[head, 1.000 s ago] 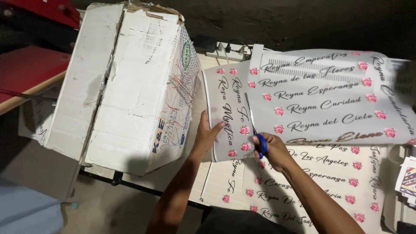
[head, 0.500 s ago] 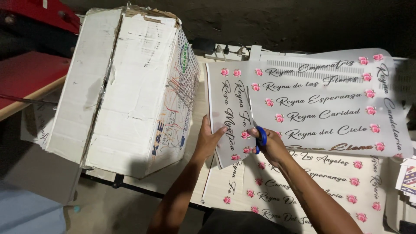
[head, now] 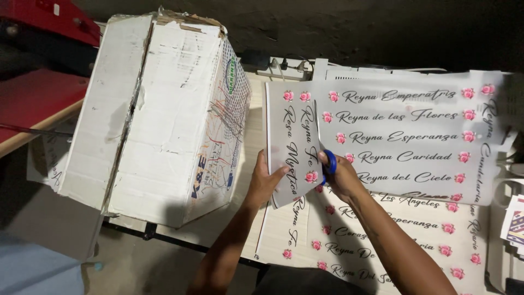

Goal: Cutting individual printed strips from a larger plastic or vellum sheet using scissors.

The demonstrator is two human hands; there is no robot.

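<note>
My left hand [head: 264,181] pinches the lower left edge of a white printed sheet [head: 404,136] with script lettering and pink roses. My right hand [head: 339,176] grips blue-handled scissors [head: 329,163], whose blades run up into the sheet along a cut that separates a narrow left strip [head: 289,136] from the wider part. The sheet is held up above the table.
A large worn white cardboard box [head: 158,109] stands tilted just left of my hands. A second printed sheet [head: 382,240] lies on the table beneath. A power strip with cables [head: 278,68] sits behind. A red surface [head: 33,98] is far left, small cards [head: 513,224] at the right edge.
The scissors have advanced up the sheet, lengthening the cut. The sheet and both hands have shifted slightly in the view.
</note>
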